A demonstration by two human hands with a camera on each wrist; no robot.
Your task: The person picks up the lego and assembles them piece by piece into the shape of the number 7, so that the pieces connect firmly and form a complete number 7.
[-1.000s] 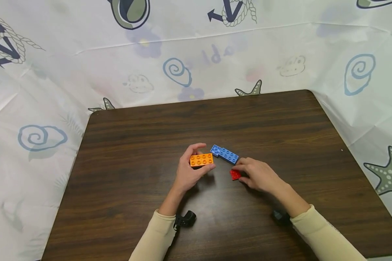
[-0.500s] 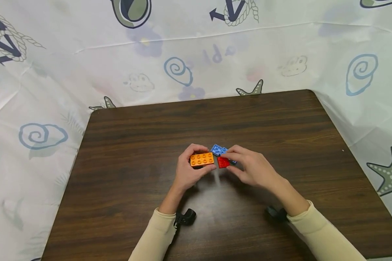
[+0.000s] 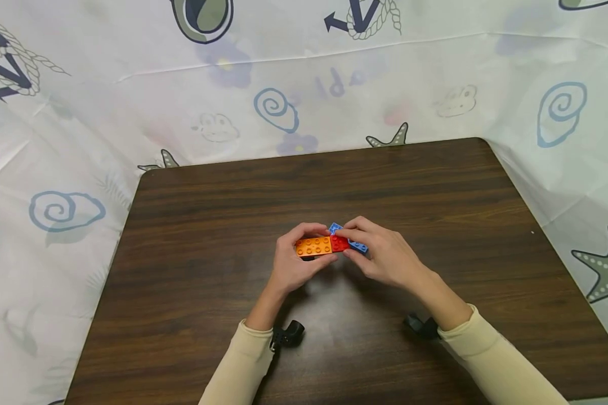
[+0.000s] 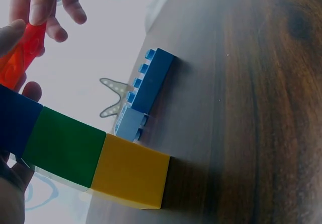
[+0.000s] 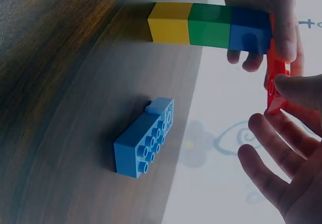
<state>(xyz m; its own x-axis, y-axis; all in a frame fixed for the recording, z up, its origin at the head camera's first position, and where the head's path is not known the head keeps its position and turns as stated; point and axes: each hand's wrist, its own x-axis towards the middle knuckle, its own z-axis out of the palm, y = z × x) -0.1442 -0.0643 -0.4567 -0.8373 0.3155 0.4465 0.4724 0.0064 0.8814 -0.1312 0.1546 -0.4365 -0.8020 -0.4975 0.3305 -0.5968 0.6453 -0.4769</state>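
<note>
My left hand (image 3: 287, 264) grips an orange brick (image 3: 313, 246) between thumb and fingers, studs up. Below it, the left wrist view shows a column of a dark blue block (image 4: 17, 116), a green block (image 4: 65, 146) and a yellow block (image 4: 132, 171), the yellow one lowest, at the table. My right hand (image 3: 392, 259) pinches a small red brick (image 3: 340, 243) by its edges, at the right end of the orange brick. Whether the two are joined cannot be told. Just behind lie a blue brick (image 5: 141, 141) and a lighter blue piece (image 5: 162, 108), touching end to end.
The brown wood-grain table (image 3: 208, 225) reaches out on all sides of the hands. A white printed cloth (image 3: 157, 107) hangs behind it and at both sides. Black wrist cameras sit under both wrists, the left camera (image 3: 290, 334) close above the tabletop.
My right hand has carried the red brick left and away from me, up to the orange brick's right end. The left hand has stayed nearly still. The blue pieces are now partly covered.
</note>
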